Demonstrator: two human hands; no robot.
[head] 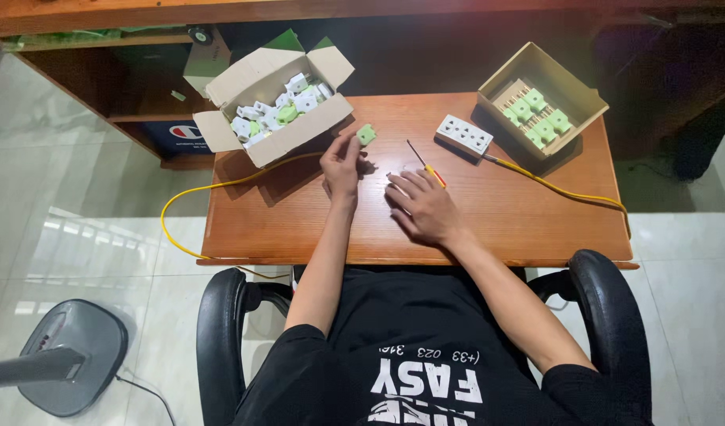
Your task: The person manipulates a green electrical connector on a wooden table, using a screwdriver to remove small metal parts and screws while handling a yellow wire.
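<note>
The left hand (341, 167) pinches a small green socket part (366, 134) between its fingertips, lifted just above the middle of the wooden table (528, 217). The right hand (424, 207) lies flat and open on the table nearer the front edge, holding nothing, its fingertips just beside a screwdriver (426, 164). An open cardboard box (276, 106) of white and green parts sits at the back left corner.

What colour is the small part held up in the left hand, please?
The small part in the left hand is light green, seen in the head view.
</note>
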